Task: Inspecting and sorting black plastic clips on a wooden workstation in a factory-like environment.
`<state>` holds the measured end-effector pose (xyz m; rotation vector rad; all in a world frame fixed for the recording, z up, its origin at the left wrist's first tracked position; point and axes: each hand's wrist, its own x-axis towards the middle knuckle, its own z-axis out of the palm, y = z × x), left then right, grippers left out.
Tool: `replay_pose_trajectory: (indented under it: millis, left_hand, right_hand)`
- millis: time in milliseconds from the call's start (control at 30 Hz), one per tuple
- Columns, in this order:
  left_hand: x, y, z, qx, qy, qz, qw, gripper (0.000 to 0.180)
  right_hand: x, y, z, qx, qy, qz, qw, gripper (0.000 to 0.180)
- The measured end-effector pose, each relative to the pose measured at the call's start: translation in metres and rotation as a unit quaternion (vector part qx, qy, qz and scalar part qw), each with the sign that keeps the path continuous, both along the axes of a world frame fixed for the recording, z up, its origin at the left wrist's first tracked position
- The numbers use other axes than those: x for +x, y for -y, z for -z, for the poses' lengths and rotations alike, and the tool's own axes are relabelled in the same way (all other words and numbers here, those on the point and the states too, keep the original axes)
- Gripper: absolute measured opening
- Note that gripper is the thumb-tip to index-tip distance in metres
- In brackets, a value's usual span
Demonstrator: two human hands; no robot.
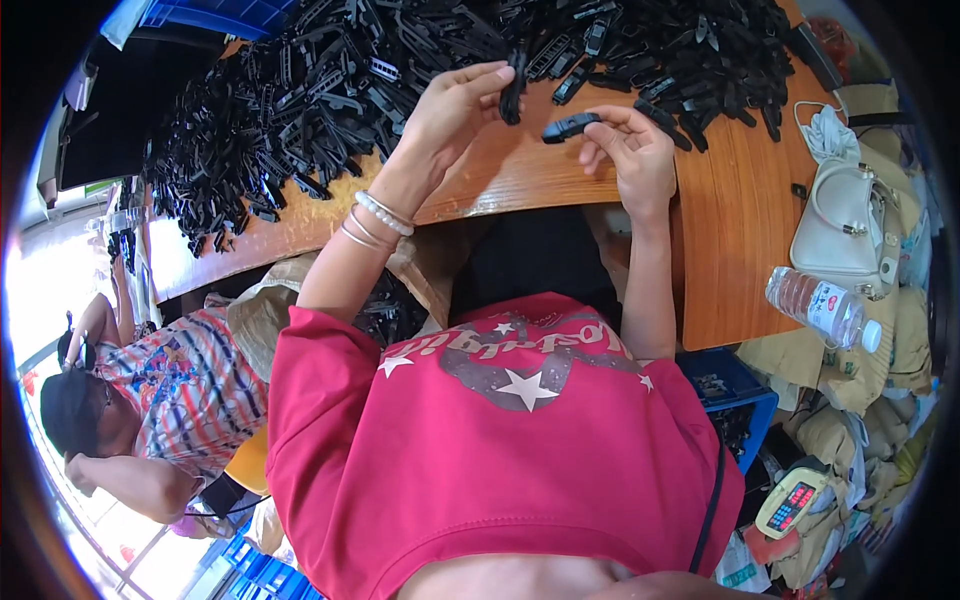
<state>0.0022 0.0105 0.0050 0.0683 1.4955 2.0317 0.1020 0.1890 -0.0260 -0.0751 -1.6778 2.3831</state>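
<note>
Holding one black clip (512, 88) pinched in left hand (447, 112) and another clip (570, 127) in right hand (632, 150) fingertips, above bench (740, 220) edge; light grips, so risking slips off the edge, or loss into the pile (330, 90)

— What is worn on the body?

— A red T-shirt (500, 470) with short sleeves is worn. A grey print is seen on the chest of the shirt, set with white stars; the largest star sits in the middle of the print, and smaller ones are scattered around it.

— Is anything worn on the arms?

— Both forearms are left bare below the sleeves. Bracelets (375, 222) are worn on the left wrist, well above the shirt in the view: one of white beads and two thin silver bangles beside it. Nothing can be made out on the right wrist.

— Any straps?

— A thin black strap (712, 500) is seen along the right edge of the shirt.
</note>
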Motion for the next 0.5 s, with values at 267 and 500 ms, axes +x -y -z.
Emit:
replay_pose_trajectory:
  millis: [267,500]
  left_hand:
    - [0.020,0.003,-0.014,-0.151,-0.127,0.101,0.975,0.026]
    - [0.028,0.003,-0.015,-0.222,-0.230,0.117,0.940,0.022]
  right_hand:
    - [0.005,0.015,-0.004,0.034,-0.045,-0.029,0.998,0.016]
    - [0.011,0.024,0.004,0.016,-0.037,0.010,0.999,0.016]
